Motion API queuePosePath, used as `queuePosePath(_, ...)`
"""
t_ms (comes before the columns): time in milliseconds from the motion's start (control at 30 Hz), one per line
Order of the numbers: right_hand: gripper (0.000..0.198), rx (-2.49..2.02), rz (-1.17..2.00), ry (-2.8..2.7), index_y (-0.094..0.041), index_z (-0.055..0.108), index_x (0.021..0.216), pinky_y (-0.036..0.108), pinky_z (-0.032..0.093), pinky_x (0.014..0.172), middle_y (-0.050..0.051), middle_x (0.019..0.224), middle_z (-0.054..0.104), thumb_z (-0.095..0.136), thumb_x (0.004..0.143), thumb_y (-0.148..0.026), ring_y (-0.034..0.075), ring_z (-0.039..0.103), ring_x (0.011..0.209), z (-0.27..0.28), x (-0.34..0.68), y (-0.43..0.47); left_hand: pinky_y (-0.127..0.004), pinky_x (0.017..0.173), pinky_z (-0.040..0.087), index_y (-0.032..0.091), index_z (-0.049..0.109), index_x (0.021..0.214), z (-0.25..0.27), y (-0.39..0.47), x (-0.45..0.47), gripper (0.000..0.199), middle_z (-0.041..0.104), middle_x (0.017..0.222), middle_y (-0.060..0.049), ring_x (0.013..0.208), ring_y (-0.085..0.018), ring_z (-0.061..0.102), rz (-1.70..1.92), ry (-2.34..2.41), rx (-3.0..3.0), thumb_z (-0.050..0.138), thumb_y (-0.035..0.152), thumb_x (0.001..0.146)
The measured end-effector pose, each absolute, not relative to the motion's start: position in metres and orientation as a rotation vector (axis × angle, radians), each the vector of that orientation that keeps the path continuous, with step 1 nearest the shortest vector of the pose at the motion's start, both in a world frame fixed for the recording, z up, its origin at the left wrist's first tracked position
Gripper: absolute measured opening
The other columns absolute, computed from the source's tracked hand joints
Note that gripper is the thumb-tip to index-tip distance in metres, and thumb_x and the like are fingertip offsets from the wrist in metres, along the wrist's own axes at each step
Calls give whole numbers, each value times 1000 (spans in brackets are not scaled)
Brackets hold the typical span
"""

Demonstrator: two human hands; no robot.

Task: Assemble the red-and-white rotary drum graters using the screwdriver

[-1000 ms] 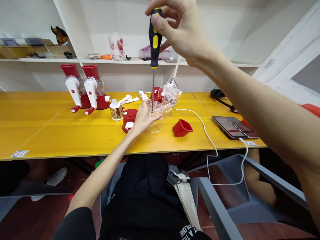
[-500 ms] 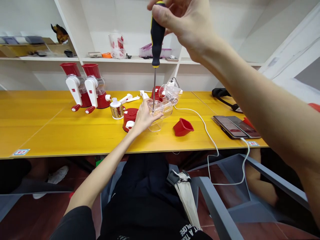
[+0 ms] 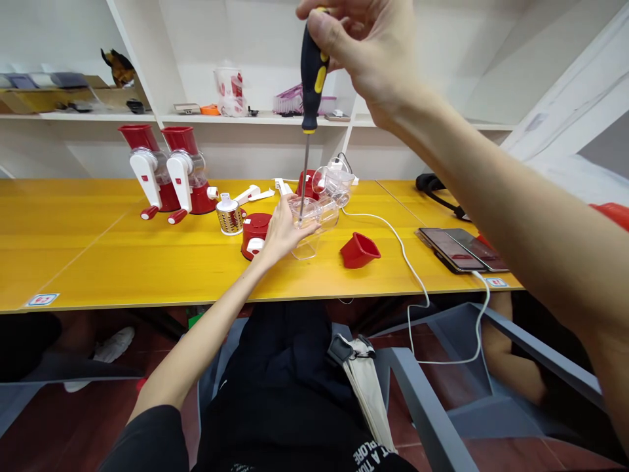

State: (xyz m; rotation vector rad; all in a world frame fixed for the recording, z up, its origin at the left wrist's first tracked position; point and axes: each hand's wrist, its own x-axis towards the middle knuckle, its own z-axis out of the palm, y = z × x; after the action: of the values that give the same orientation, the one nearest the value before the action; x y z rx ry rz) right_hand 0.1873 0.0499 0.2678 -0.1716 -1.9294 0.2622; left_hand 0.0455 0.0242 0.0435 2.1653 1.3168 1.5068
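Note:
My right hand is closed round the top of a black and yellow screwdriver, held nearly upright. Its long shaft points down into a clear plastic housing on the yellow table; what the tip meets is too small to make out. My left hand grips that housing from its left side, thumb across the front. Close by on the left sits a red base with a white knob. A red hopper lies on its side to the right of the housing.
Two assembled drum graters stand at the back left, near a metal grating drum and white handle parts. Behind my hands are another clear housing and red base. A white cable runs to phones at right.
The screwdriver handle has turned, showing a different yellow patch, and its top has shifted slightly right with my right hand. My left hand and the housing stay in place.

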Motion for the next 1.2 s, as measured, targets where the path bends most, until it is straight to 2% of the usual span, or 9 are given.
queuePosePath(133, 37, -228, 95, -1910, -9, 75, 98, 16, 51, 63, -1, 79, 61, 59, 91, -42, 4, 53, 68, 264, 187, 44, -54, 99, 51, 23, 39, 122, 43, 24, 46, 71, 62, 125, -14, 118, -33, 62, 1503, 1296, 2168, 81, 49, 70)
queuePosePath(267, 27, -302, 307, -2013, -13, 70, 109, 17, 55, 69, 1, 102, 70, 53, 91, -25, 7, 64, 90, 268, 195, 33, -54, 98, 50, 22, 38, 124, 42, 25, 46, 73, 62, 125, -16, 118, -34, 62, 1494, 1309, 2165, 80, 50, 71)
queuePosePath(433, 25, -209, 197, -2029, -15, 73, 101, 16, 53, 68, -5, 83, 66, 66, 83, -31, 4, 60, 76, 270, 199, 34, -54, 98, 51, 24, 38, 126, 41, 26, 46, 74, 62, 127, -15, 120, -34, 61, 1508, 1295, 2172, 79, 52, 71)
queuePosePath(567, 24, -244, -24, -2005, -15, 75, 101, 20, 56, 84, -2, 93, 68, 60, 90, -30, 8, 62, 89, 269, 197, 31, -54, 98, 51, 22, 38, 126, 41, 26, 45, 76, 61, 129, -16, 119, -35, 61, 1488, 1318, 2164, 81, 51, 70)
queuePosePath(700, 29, -285, 299, -2133, -14, 68, 114, 16, 58, 74, 0, 106, 67, 49, 93, -16, 5, 62, 89, 272, 201, 25, -54, 98, 51, 23, 39, 125, 41, 25, 46, 74, 61, 127, -16, 118, -34, 62, 1491, 1332, 2163, 81, 49, 70)
queuePosePath(800, 30, -242, 418, -2203, -15, 67, 115, 18, 60, 75, -3, 98, 66, 61, 90, -31, 5, 62, 87, 277, 204, 26, -54, 98, 51, 23, 39, 125, 42, 25, 46, 74, 61, 126, -15, 117, -34, 62, 1498, 1327, 2165, 81, 49, 70)
queuePosePath(900, 38, -199, 232, -2146, -13, 71, 106, 18, 58, 72, -3, 84, 62, 71, 83, -44, 5, 60, 75, 278, 202, 31, -54, 98, 51, 23, 39, 124, 42, 24, 46, 72, 62, 126, -15, 117, -34, 62, 1491, 1314, 2166, 81, 48, 70)
queuePosePath(1067, 23, -241, -113, -2063, -15, 74, 100, 23, 55, 87, -2, 96, 69, 57, 92, -29, 9, 62, 92, 269, 195, 27, -55, 98, 51, 23, 39, 123, 42, 26, 45, 73, 62, 125, -15, 117, -34, 62, 1494, 1315, 2174, 81, 48, 70)
queuePosePath(1200, 34, -327, 144, -2153, -14, 68, 115, 19, 55, 74, -2, 104, 69, 42, 93, -12, 6, 63, 86, 272, 196, 19, -54, 99, 51, 23, 39, 123, 40, 27, 46, 72, 61, 127, -15, 117, -33, 62, 1512, 1320, 2181, 82, 46, 69)
